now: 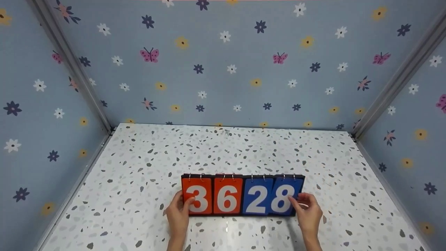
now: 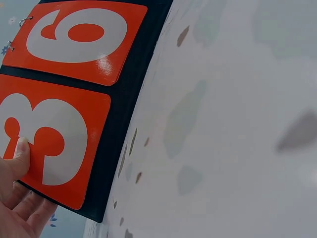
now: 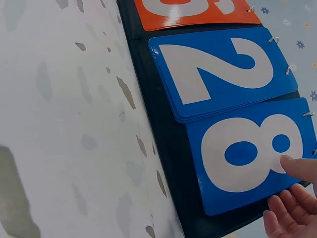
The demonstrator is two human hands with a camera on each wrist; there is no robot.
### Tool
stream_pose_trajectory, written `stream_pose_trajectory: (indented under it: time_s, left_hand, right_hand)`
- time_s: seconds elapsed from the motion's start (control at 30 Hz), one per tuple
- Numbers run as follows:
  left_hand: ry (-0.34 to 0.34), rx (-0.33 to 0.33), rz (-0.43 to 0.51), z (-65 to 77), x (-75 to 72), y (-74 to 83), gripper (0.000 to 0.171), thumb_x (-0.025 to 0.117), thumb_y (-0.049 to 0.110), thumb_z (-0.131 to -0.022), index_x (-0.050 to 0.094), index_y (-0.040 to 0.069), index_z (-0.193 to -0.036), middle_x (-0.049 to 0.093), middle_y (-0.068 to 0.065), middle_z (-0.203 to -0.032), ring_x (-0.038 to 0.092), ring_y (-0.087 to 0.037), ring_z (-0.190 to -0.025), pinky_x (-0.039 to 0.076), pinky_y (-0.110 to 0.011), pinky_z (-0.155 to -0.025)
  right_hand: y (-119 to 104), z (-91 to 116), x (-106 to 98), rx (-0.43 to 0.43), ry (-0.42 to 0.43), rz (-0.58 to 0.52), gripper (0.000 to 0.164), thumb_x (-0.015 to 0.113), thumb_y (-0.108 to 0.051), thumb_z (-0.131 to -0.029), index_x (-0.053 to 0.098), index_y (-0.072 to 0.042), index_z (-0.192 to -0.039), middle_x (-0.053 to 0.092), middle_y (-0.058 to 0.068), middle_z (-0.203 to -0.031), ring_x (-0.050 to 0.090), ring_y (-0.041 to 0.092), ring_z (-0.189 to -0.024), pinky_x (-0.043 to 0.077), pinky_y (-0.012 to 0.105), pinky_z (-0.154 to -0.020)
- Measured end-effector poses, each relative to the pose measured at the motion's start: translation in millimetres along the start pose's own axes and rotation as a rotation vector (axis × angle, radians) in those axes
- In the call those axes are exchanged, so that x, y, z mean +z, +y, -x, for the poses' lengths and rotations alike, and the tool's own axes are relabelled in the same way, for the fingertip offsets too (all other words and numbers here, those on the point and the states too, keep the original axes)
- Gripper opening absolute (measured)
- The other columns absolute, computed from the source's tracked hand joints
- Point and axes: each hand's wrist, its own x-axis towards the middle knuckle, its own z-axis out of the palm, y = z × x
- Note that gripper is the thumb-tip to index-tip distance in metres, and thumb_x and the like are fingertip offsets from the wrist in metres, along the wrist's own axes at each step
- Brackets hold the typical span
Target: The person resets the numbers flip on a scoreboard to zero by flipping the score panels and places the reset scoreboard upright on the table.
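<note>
A black flip scoreboard [image 1: 213, 213] stands upright between both hands, its number cards hung on metal rings along the top edge. Two red cards show 3 [image 2: 94, 148] and 6 [image 2: 131, 29]; two blue cards show 2 [image 3: 218, 94] and 8 [image 3: 195, 148]. The left hand [image 1: 177, 212] grips the left end, thumb on the 3 card and fingers behind the board. At the other end the right hand [image 1: 309, 211] holds on, thumb over the 8 card and fingers curled at the back. The blue 2 card hangs slightly askew and meets the 8 card.
Below lies a white speckled tabletop [image 1: 223, 150]. A light-blue wall [image 1: 237, 87] with flowers and butterflies rises behind it, with matching side panels [image 1: 31, 167] at left and right. Grey metal posts [image 1: 75, 66] mark the back corners.
</note>
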Motion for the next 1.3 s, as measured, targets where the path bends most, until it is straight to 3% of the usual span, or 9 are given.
stream_pose_trajectory:
  time_s: [0.17, 0.37, 0.47, 0.6, 0.83, 0.97, 1.07, 1.2, 1.3]
  left_hand:
    - [0.003, -0.020, -0.049, 0.9, 0.2, 0.4, 0.031, 0.072, 0.011, -0.074, 0.063, 0.001, -0.102, 0.063, -0.006, -0.080, 0.059, -0.016, -0.073, 0.051, -0.025, -0.066]
    - [-0.009, -0.018, -0.002, 1.7, -0.6, 1.4, 0.029, 0.071, 0.006, -0.075, 0.062, 0.001, -0.102, 0.063, -0.005, -0.078, 0.061, -0.014, -0.071, 0.050, -0.021, -0.064]
    - [-0.008, 0.001, -0.015, 1.8, -0.8, 2.0, 0.028, 0.070, 0.006, -0.075, 0.062, 0.001, -0.101, 0.063, -0.005, -0.078, 0.061, -0.014, -0.071, 0.049, -0.020, -0.064]
    - [-0.004, 0.003, -0.019, 1.8, -1.0, 1.8, 0.026, 0.070, 0.005, -0.075, 0.062, 0.001, -0.100, 0.063, -0.004, -0.077, 0.060, -0.013, -0.069, 0.049, -0.020, -0.062]
    - [-0.009, -0.009, -0.009, 1.0, -0.9, 1.7, 0.027, 0.070, 0.004, -0.076, 0.062, 0.001, -0.101, 0.063, -0.005, -0.078, 0.061, -0.014, -0.070, 0.050, -0.020, -0.063]
    - [-0.012, -0.023, -0.011, 1.3, -0.6, 1.6, 0.028, 0.070, 0.006, -0.076, 0.062, 0.001, -0.102, 0.063, -0.005, -0.079, 0.061, -0.014, -0.072, 0.050, -0.021, -0.065]
    - [-0.016, -0.037, -0.008, 1.0, -0.5, 1.6, 0.029, 0.070, 0.007, -0.076, 0.062, 0.002, -0.104, 0.064, -0.006, -0.081, 0.061, -0.014, -0.074, 0.051, -0.023, -0.067]
    - [-0.015, -0.028, 0.007, 0.7, -0.7, 0.9, 0.030, 0.070, 0.006, -0.076, 0.062, 0.001, -0.104, 0.064, -0.006, -0.081, 0.062, -0.015, -0.075, 0.050, -0.022, -0.068]
    - [-0.007, 0.018, 0.020, 0.7, 0.1, -0.5, 0.030, 0.070, 0.006, -0.075, 0.062, -0.001, -0.103, 0.064, -0.008, -0.079, 0.062, -0.017, -0.073, 0.050, -0.020, -0.065]
  right_hand:
    - [0.3, 0.0, -1.9, 0.039, 0.001, 0.001, 0.033, 0.080, -0.032, -0.064, 0.057, -0.014, -0.081, 0.058, -0.003, -0.075, 0.057, 0.008, -0.066, 0.046, 0.013, -0.055]
    - [-29.6, 5.2, -21.1, 0.035, -0.058, -0.086, 0.026, 0.078, -0.026, -0.069, 0.062, -0.007, -0.077, 0.060, 0.004, -0.070, 0.056, 0.011, -0.059, 0.046, 0.018, -0.052]
    - [-49.3, 8.9, -30.2, 0.057, -0.061, -0.008, 0.026, 0.077, -0.026, -0.071, 0.064, -0.004, -0.077, 0.062, 0.006, -0.070, 0.055, 0.011, -0.057, 0.045, 0.021, -0.048]
    - [-81.9, 15.3, -47.0, 0.018, -0.080, 0.086, 0.022, 0.074, -0.020, -0.075, 0.068, 0.000, -0.083, 0.064, 0.008, -0.071, 0.054, 0.011, -0.056, 0.046, 0.029, -0.045]
    - [-118.0, 21.3, -68.3, -0.032, -0.145, 0.178, 0.036, 0.071, -0.007, -0.077, 0.058, -0.002, -0.110, 0.061, 0.008, -0.070, 0.052, 0.013, -0.055, 0.042, 0.017, -0.050]
    - [-90.9, 14.8, -68.8, -0.050, -0.194, 0.021, 0.033, 0.071, -0.010, -0.078, 0.060, -0.007, -0.109, 0.062, 0.008, -0.074, 0.054, 0.015, -0.058, 0.043, 0.020, -0.048]
    - [-41.5, 2.9, -60.5, -0.130, -0.239, -0.184, 0.021, 0.070, -0.018, -0.079, 0.067, -0.011, -0.098, 0.065, 0.004, -0.082, 0.058, 0.013, -0.062, 0.046, 0.018, -0.051]
    - [-50.3, -1.5, -67.7, -0.072, -0.320, -0.365, 0.016, 0.065, -0.010, -0.083, 0.068, -0.002, -0.097, 0.067, 0.008, -0.091, 0.062, 0.013, -0.072, 0.050, 0.019, -0.063]
    - [-104.1, 2.8, -87.5, 0.105, -0.354, -0.405, 0.020, 0.061, -0.005, -0.086, 0.063, 0.010, -0.099, 0.066, 0.012, -0.091, 0.062, 0.015, -0.079, 0.050, 0.022, -0.069]
